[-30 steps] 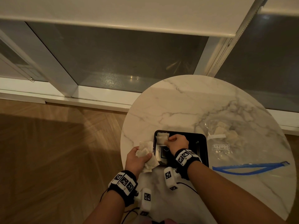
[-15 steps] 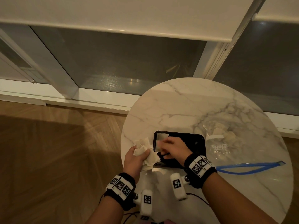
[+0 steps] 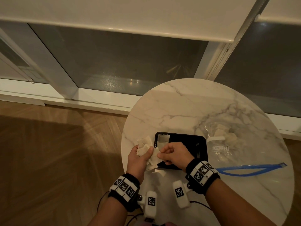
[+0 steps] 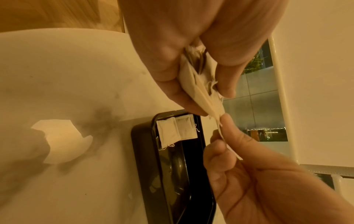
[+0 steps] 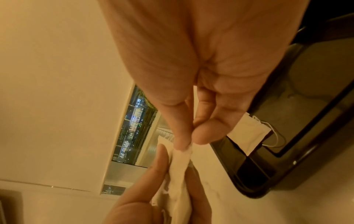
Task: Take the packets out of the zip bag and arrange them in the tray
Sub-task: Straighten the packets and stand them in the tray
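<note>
My left hand (image 3: 141, 156) grips a bunch of pale packets (image 3: 144, 146) just left of the black tray (image 3: 187, 141). My right hand (image 3: 162, 152) pinches the edge of one packet (image 4: 220, 121) in that bunch, thumb against forefinger (image 5: 184, 141). Two packets (image 4: 176, 131) lie side by side in the tray's far left corner. The clear zip bag (image 3: 228, 144) with its blue zip strip (image 3: 250, 168) lies right of the tray, open toward me, with more packets (image 3: 224, 136) inside.
Tray and bag sit on a round marble table (image 3: 187, 108). A loose packet (image 3: 160, 172) lies on the table near its front edge, below the tray. Wooden floor (image 3: 57, 152) lies to the left; a window wall stands behind the table.
My right hand left a packet in the tray's far left corner, drew back toward me and left, and now pinches a packet in the bunch held by my left hand.
</note>
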Demonstrator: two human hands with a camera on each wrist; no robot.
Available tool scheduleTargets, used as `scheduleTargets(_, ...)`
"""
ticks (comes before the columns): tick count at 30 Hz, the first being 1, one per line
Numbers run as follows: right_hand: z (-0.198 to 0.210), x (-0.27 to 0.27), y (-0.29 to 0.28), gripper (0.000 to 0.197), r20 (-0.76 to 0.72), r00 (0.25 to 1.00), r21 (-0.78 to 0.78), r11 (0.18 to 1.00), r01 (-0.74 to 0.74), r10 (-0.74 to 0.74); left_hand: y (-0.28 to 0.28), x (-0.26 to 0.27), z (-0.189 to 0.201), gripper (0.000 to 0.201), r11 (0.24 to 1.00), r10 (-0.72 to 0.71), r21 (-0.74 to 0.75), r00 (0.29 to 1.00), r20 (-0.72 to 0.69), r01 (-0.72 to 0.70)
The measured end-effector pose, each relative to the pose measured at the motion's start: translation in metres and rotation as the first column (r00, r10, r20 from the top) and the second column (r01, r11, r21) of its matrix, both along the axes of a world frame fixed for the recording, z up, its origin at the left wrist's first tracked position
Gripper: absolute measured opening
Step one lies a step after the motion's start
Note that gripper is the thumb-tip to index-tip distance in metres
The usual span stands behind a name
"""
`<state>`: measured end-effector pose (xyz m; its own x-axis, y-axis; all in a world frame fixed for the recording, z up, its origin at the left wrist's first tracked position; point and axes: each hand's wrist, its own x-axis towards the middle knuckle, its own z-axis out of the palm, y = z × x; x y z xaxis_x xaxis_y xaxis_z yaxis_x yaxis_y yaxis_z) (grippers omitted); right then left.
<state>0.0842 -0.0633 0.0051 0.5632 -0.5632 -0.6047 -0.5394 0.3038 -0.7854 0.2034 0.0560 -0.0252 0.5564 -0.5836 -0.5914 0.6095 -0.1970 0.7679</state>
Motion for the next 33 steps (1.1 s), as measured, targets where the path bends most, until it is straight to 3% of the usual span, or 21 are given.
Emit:
scheduleTargets(5,-0.003,0.002,-0.001,0.012,0.061,0.994,0.101,0.991,0.086,-0.093,0.004,0.004,-0.006,0.045,0.998,-0.057,0.005,0.998,-0.01,0.057)
scheduleTargets(11,-0.056,0.013,-0.028,0.03,-0.158,0.929,-0.059,0.942,0.329,-0.335,0.004,0.009,-0.017,0.039,0.995,-0.045,0.088,0.999,0.029,0.042)
scheduleTargets(16,-0.077,0.023,-0.038,0.027,-0.27,0.919,-0.104,0.958,0.269,-0.287,0.004,0.007,-0.022,0.037,0.989,-0.084,0.132,0.994,0.074,0.073)
scheduleTargets(24,-0.086,0.03,-0.04,0.012,-0.316,0.906,-0.172,0.956,0.236,-0.281,0.004,0.009,-0.026,0.036,0.986,-0.089,0.146,0.992,0.085,0.076)
scheduleTargets(33,-0.08,0.029,-0.041,0.023,-0.369,0.894,-0.181,0.963,0.2,-0.255,0.004,0.007,-0.029,0.038,0.985,-0.097,0.152,0.992,0.078,0.085)
